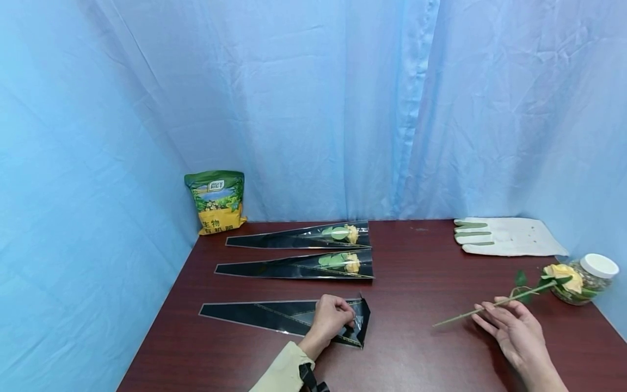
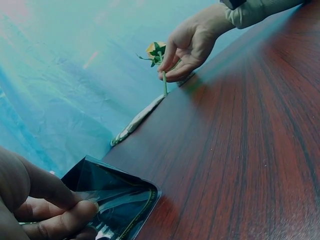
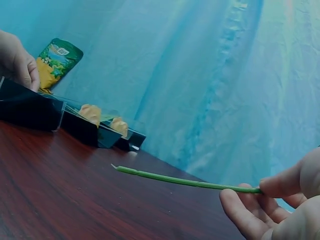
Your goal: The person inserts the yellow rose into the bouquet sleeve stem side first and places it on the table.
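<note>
My left hand [image 1: 331,319] pinches the clear front film of a black flower sleeve [image 1: 274,313] near its wide end. In the left wrist view the sleeve's mouth [image 2: 127,195] gapes, with the film lifted between thumb and fingers [image 2: 65,220]. Over on the right, my right hand [image 1: 514,332] holds a yellow rose [image 1: 563,277] by its green stem [image 3: 175,180], between thumb and fingers. The stem's cut end points left toward the sleeve, and the bloom is at the far right. Tabletop shows between rose and sleeve.
Two black sleeves, a rear one [image 1: 294,235] and a nearer one [image 1: 294,265], each hold a yellow rose. A green and yellow bag [image 1: 215,201] stands at the back left. White gloves [image 1: 511,237] and a white-lidded jar [image 1: 595,275] are at right. Blue curtains [image 1: 313,109] surround the table.
</note>
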### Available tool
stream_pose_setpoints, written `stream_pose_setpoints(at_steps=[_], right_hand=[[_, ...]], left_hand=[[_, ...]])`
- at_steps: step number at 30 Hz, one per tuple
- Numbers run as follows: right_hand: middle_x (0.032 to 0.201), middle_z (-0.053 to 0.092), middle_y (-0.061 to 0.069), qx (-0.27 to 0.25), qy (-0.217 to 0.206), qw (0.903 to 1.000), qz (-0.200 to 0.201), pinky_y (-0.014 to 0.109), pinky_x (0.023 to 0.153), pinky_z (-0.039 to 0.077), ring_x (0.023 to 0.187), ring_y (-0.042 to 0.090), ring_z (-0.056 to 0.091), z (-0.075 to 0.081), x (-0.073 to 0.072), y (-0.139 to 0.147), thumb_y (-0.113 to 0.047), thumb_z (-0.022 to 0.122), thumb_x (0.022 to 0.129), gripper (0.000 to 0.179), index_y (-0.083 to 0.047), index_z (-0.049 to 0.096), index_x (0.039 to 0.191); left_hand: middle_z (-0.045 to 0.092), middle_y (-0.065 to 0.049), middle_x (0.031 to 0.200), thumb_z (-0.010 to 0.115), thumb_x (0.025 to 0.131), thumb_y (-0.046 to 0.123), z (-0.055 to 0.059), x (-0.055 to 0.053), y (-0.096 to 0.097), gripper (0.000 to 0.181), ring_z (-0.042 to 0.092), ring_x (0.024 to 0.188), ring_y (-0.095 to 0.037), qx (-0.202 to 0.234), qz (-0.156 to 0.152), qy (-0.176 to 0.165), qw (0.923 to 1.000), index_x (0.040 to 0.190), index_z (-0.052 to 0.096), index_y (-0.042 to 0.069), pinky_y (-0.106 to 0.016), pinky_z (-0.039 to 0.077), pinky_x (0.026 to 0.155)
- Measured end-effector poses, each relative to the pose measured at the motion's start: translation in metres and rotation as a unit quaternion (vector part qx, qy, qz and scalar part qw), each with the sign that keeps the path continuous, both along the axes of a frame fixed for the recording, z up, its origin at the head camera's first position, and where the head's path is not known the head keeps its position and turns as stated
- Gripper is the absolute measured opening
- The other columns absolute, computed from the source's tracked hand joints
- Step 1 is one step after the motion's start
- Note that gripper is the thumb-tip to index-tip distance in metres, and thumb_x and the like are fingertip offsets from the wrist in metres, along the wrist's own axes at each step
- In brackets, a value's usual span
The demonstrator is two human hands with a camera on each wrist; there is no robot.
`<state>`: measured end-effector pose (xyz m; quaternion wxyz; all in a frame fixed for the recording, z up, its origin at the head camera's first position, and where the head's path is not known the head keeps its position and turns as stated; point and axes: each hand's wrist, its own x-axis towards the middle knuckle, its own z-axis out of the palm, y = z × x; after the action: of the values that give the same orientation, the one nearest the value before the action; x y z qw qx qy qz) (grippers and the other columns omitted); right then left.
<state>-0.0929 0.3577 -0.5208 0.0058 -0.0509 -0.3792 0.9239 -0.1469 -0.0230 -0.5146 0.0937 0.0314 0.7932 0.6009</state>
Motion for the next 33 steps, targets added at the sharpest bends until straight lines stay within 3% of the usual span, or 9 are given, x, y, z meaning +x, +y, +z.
stream_pose_setpoints(at_steps=[6,14,20,25,29,33], right_hand=[[0.093,0.071,0.007,0.018,-0.011,0.9996,-0.020,0.043,0.078,0.062,0.093,0.026,0.077,0.005,0.000,-0.009,0.012,0.046,0.098,0.031,-0.012,0.067,0.102],[0.095,0.073,0.007,0.019,0.022,0.9993,-0.025,0.041,0.079,0.062,0.095,0.024,0.076,0.011,-0.003,-0.027,0.012,0.045,0.099,0.031,-0.011,0.067,0.103],[0.097,0.072,0.005,0.032,0.024,0.9986,-0.033,0.040,0.079,0.062,0.096,0.022,0.076,0.017,-0.005,-0.040,0.010,0.046,0.099,0.028,-0.011,0.064,0.104],[0.095,0.075,0.008,0.018,0.054,0.9978,-0.034,0.041,0.079,0.062,0.095,0.024,0.076,0.020,-0.007,-0.050,0.012,0.044,0.099,0.028,-0.008,0.062,0.106],[0.095,0.076,0.011,0.003,0.087,0.9959,-0.025,0.042,0.079,0.061,0.095,0.025,0.077,0.022,-0.010,-0.058,0.014,0.040,0.100,0.030,-0.005,0.062,0.106],[0.095,0.076,0.009,0.013,0.093,0.9953,-0.026,0.042,0.079,0.061,0.096,0.024,0.076,0.026,-0.013,-0.067,0.014,0.041,0.099,0.029,-0.006,0.061,0.106]], left_hand=[[0.072,-0.020,0.064,0.066,0.078,-0.009,0.000,0.000,0.000,0.010,0.069,0.055,-0.018,0.004,0.000,0.001,1.0000,0.073,0.075,-0.006,-0.021,0.048,0.056],[0.071,-0.021,0.063,0.066,0.077,-0.009,-0.001,-0.002,0.002,0.010,0.070,0.055,-0.020,0.008,-0.004,0.003,1.0000,0.073,0.075,-0.006,-0.021,0.048,0.056],[0.072,-0.021,0.063,0.067,0.078,-0.008,0.000,-0.003,0.006,0.010,0.070,0.056,-0.020,0.009,-0.005,0.001,0.9999,0.073,0.075,-0.005,-0.022,0.047,0.057],[0.072,-0.020,0.063,0.067,0.079,-0.008,0.000,-0.005,0.010,0.011,0.070,0.057,-0.023,0.006,-0.004,0.005,1.0000,0.074,0.076,-0.004,-0.022,0.046,0.055],[0.071,-0.018,0.062,0.067,0.078,-0.007,0.001,-0.007,0.014,0.011,0.069,0.055,-0.020,0.000,-0.001,0.007,1.0000,0.073,0.076,-0.004,-0.021,0.046,0.054],[0.071,-0.017,0.061,0.067,0.078,-0.007,0.000,-0.009,0.018,0.010,0.067,0.054,-0.016,-0.005,0.002,0.011,0.9999,0.072,0.076,-0.004,-0.020,0.045,0.053]])
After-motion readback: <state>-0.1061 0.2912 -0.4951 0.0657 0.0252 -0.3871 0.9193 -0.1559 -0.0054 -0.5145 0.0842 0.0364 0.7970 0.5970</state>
